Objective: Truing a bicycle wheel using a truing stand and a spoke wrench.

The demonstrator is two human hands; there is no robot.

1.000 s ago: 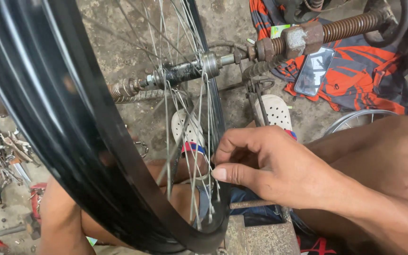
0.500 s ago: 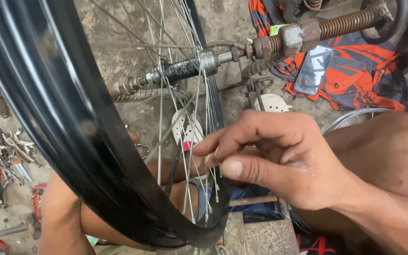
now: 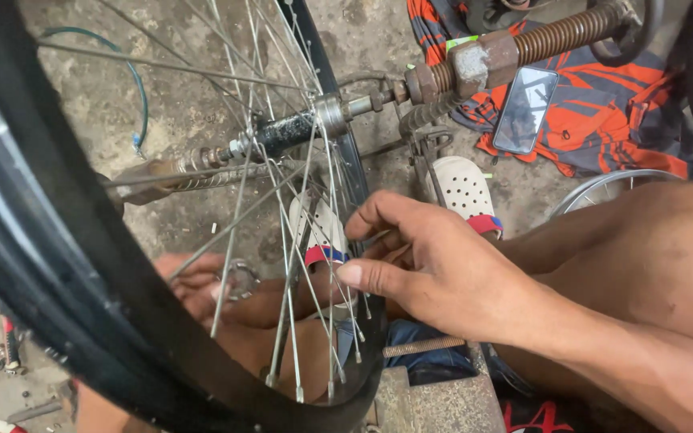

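Behind the spokes [image 3: 282,240], the left hand [image 3: 202,289] had come up gripping a spoke wrench [image 3: 240,278], while the right hand [image 3: 435,265] pinched a spoke, truing under way.

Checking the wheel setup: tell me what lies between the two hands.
Head view: thin silver spokes of the black bicycle rim separate the right hand from the left hand.

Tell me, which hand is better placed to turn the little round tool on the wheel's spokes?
Probably the left hand: it already holds the small round spoke tool against a spoke behind the black rim. The right hand pinches other spokes nearer the hub, apart from the tool.
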